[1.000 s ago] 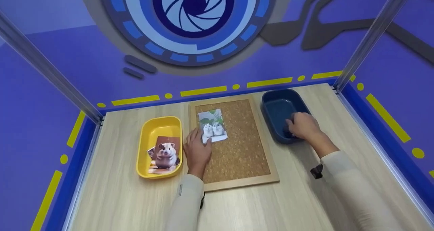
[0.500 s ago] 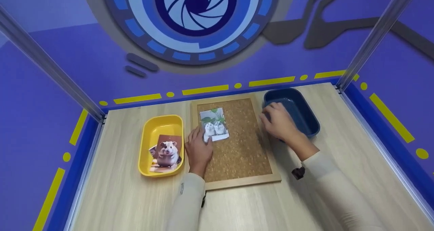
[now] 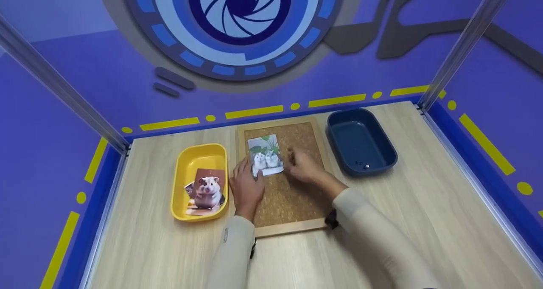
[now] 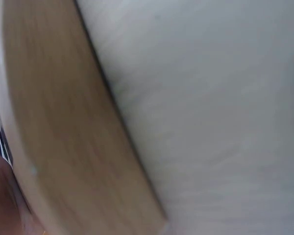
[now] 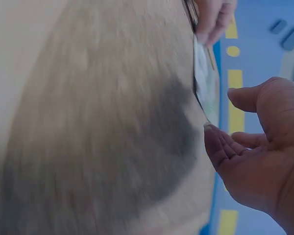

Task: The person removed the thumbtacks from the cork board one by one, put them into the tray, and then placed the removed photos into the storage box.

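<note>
In the head view, a photo of two small white hamsters among leaves (image 3: 265, 155) lies on the upper left of a wood-framed corkboard (image 3: 297, 200). My left hand (image 3: 247, 191) rests over the board's left frame, its thumb and fingers at the photo's lower left corner. My right hand (image 3: 306, 166) is over the cork, its fingers right at the photo's right edge. In the right wrist view, the right thumb (image 5: 244, 99) stands apart from the loosely curled fingers, with nothing visible between them. The left wrist view shows mostly the board's wooden frame (image 4: 73, 127).
A yellow tray (image 3: 180, 166) with a hamster photo (image 3: 208, 191) on top of others stands left of the board. To the right is a dark blue tray (image 3: 350, 138) with small shiny pieces (image 3: 362, 166) at its near end. Patterned purple walls surround the table (image 3: 297, 263).
My right hand has come out of the dark blue tray and moved left across the board to the photo's right edge. The left hand has stayed at the photo's corner.
</note>
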A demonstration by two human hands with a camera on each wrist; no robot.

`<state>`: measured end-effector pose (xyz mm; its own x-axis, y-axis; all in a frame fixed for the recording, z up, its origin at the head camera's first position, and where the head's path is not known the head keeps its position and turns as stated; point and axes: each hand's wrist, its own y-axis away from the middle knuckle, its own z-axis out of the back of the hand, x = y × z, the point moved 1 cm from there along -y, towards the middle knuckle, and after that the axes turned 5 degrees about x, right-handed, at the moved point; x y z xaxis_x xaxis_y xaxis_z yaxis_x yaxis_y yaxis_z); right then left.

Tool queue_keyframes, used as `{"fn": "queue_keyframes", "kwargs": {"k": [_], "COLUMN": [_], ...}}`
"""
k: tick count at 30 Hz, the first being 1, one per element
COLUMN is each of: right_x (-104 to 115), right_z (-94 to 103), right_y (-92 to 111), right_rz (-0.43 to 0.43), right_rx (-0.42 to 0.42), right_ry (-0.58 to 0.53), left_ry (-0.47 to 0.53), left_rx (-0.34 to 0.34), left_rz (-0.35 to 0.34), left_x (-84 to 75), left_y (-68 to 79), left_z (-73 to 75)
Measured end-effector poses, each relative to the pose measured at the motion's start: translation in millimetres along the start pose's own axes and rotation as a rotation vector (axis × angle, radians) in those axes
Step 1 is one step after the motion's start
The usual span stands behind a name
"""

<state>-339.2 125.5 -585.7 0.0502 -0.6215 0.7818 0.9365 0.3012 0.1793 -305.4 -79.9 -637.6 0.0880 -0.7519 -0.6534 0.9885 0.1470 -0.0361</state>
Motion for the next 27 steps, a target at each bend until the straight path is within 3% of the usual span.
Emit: {"fn": "queue_keyframes", "kwargs": {"k": [6,8,17,27], "right_x": [6.5,11.8,26.6,36.9], "right_z": [-24.5,-28.6,-41.3,-48.5], "right_y": [-23.2,-27.9,-28.9,-21.9], "right_rz": [-0.169,-0.208,-0.318,-0.307], "right_rx": [-0.048,-0.076,-0.104,-0.175], "right_ry": [-0.227,-0.246,-0.177,-0.051], "left_ry": [-0.019,-0.025,-0.031,-0.053], "left_rx": [-0.013,-0.011,-0.024,0.002], "left_rz": [-0.015,-0.016,-0.011,0.007], "left_x": [1.2,0.3,1.7,1.3], "left_y": [-1.1,-1.3,-0.5,-2.5], "left_z": [-1.6,-0.5,0.0,-0.1]}}
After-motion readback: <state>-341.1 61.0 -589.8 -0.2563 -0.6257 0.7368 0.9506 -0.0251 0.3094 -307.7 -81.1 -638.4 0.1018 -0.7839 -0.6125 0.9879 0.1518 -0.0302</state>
